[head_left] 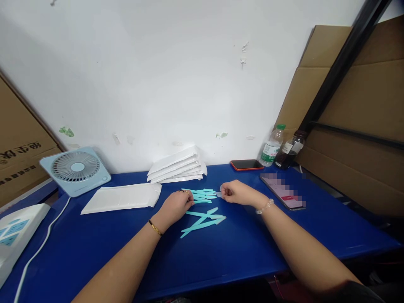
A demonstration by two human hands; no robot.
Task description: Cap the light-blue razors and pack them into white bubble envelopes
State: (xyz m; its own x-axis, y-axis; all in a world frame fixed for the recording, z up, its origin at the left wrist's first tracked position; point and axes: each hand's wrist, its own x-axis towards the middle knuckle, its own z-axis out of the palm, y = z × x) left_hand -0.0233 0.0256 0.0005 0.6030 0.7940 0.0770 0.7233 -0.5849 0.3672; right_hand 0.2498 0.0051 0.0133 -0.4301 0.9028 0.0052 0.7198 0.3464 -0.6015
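My left hand [177, 207] is closed on the left ends of a bunch of slim turquoise eyebrow razors [204, 196], which fan out to the right over the blue table. Just beyond their tips, my right hand [235, 192] pinches a small translucent piece [219, 194], perhaps a blade cover. Whether that piece touches a razor I cannot tell. Closer to me, a few loose turquoise razors [202, 226] lie crossed on the tabletop. The fingers of my left hand partly hide the bunch.
White flat packets [176, 165] are stacked against the wall, with a single packet [121, 198] left of my hand. A fan [75, 169] and white cable [44, 242] are at left. Two phones [247, 164] [282, 191] and two bottles [272, 147] [288, 152] stand or lie right.
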